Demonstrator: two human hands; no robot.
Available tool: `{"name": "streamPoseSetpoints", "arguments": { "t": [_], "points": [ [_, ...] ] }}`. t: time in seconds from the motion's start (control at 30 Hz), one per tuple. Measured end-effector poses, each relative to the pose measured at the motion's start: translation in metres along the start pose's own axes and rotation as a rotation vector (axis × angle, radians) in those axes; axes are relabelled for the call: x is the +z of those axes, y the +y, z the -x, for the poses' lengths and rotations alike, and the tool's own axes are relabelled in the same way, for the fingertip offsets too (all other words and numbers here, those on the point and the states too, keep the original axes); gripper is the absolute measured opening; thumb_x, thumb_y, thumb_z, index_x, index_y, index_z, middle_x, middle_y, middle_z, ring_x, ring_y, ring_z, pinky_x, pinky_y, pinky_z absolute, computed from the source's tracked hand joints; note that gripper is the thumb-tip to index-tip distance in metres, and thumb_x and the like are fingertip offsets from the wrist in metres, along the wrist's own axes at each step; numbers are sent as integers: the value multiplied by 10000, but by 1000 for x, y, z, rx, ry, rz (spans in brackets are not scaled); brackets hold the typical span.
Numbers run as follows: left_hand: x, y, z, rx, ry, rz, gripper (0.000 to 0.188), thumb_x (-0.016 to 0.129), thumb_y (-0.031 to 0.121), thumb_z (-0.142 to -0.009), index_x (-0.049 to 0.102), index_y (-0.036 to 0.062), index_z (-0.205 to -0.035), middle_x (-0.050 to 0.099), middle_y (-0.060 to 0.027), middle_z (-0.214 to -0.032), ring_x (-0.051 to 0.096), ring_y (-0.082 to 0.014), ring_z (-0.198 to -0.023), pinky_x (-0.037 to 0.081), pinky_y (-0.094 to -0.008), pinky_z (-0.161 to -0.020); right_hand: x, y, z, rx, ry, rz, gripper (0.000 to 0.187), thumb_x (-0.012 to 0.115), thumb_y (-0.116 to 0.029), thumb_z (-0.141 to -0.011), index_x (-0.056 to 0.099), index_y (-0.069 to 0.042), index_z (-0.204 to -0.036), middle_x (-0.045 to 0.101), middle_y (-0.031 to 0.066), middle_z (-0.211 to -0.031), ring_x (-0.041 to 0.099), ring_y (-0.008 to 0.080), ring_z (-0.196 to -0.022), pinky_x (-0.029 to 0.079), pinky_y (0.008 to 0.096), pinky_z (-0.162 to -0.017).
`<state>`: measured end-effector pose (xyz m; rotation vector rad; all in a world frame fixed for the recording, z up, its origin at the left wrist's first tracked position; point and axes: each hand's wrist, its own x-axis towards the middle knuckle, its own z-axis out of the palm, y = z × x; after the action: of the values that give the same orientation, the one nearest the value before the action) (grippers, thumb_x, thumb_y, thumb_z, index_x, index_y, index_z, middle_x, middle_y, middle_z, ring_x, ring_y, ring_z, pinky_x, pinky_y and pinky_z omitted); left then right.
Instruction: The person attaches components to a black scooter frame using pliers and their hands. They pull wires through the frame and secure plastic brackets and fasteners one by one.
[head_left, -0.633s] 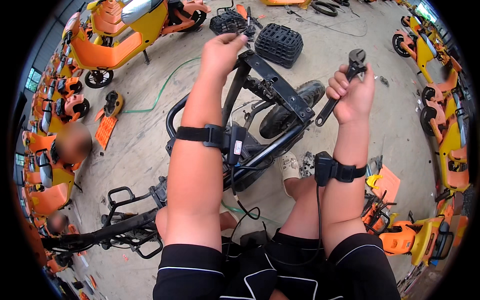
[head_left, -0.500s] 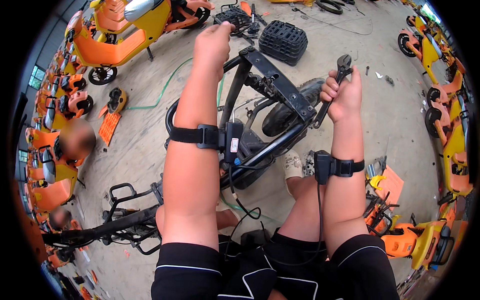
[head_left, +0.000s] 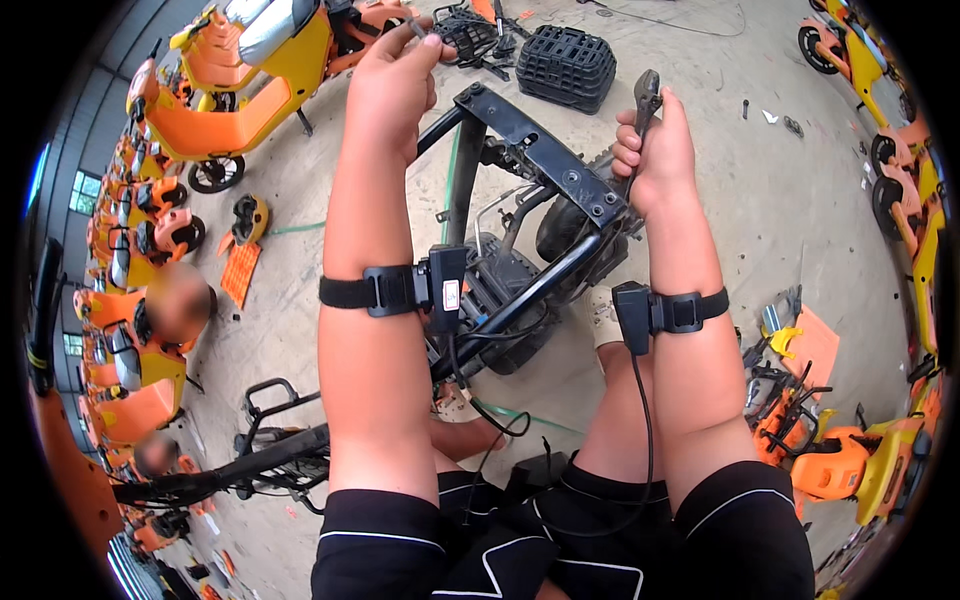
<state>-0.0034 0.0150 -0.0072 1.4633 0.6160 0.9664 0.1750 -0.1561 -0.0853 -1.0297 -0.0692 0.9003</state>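
My left hand (head_left: 393, 80) is raised beyond the far left corner of a black metal scooter frame (head_left: 530, 150). Its thumb and fingers pinch a small grey metal piece (head_left: 417, 28), too small to name more exactly. On the other side, my right hand (head_left: 660, 150) is closed round an adjustable wrench (head_left: 648, 96) with its head pointing up, seen nearly edge-on. The wrench's lower end is by the frame's right corner; whether they touch I cannot tell. Bolts show on the frame's flat top plate. Below it is a black tyre (head_left: 570, 230).
A black plastic crate (head_left: 566, 68) stands on the floor beyond the frame. Yellow and orange scooters (head_left: 230, 110) line the left, with more at the right. A yellow helmet (head_left: 250, 218) lies at left. Loose orange parts (head_left: 812, 345) lie at right. Cables hang from both forearm straps.
My left hand has moved up and left, and the pinched piece now shows more plainly. My right hand has shifted up and left, turning the wrench edge-on. The whole view has shifted slightly.
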Motion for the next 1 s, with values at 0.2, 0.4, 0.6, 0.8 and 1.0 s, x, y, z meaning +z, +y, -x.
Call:
{"name": "streamPoseSetpoints", "arguments": {
  "t": [0.2, 0.4, 0.6, 0.8, 1.0],
  "points": [
    [4, 0, 1, -112, -19, -102, 365, 539, 45, -959, 457, -24, -1308, 693, -179, -1064, 372, -54, -506, 315, -228, -464, 3, 6, -2, -42, -34, 22, 570, 417, -586, -999, 566, -53, -863, 403, -33, -581, 344, 91, -484, 297, 278, -473],
    [-6, -11, -7, -30, -81, -125, 229, 531, 174, -1033, 559, -26, -1142, 728, -158, -1052, 397, -63, -497, 323, -230, -451, -2, 9, -6, -75, -109, 5, 551, 408, -557, -1012, 559, -34, -925, 374, -42, -590, 318, 83, -487, 277, 272, -474],
    [-3, -21, -12, -91, -29, -212, 384, 720, 287, -965, 681, 7, -1224, 422, 66, -609, 356, -44, -526, 267, -230, -489, 6, 3, -3, -38, 44, 16, 606, 421, -641, -982, 554, -71, -827, 402, -37, -562, 330, 95, -438, 296, 270, -420],
    [-1, -35, -14, 5, -21, -345, 254, 692, 209, -971, 739, 19, -1133, 741, -54, -1029, 626, -107, -871, 479, -262, -845, 8, 1, -2, -20, 44, 25, 580, 411, -612, -1003, 552, -75, -838, 409, -35, -569, 332, 98, -435, 299, 268, -416],
    [1, -31, -9, 62, -21, -386, 248, 682, 189, -974, 737, 21, -1148, 741, -45, -1030, 609, -119, -1022, 433, -272, -968, 5, -2, -1, -20, 49, 29, 574, 414, -611, -1003, 548, -83, -822, 404, -42, -567, 323, 94, -435, 287, 268, -422]
  ]
}}
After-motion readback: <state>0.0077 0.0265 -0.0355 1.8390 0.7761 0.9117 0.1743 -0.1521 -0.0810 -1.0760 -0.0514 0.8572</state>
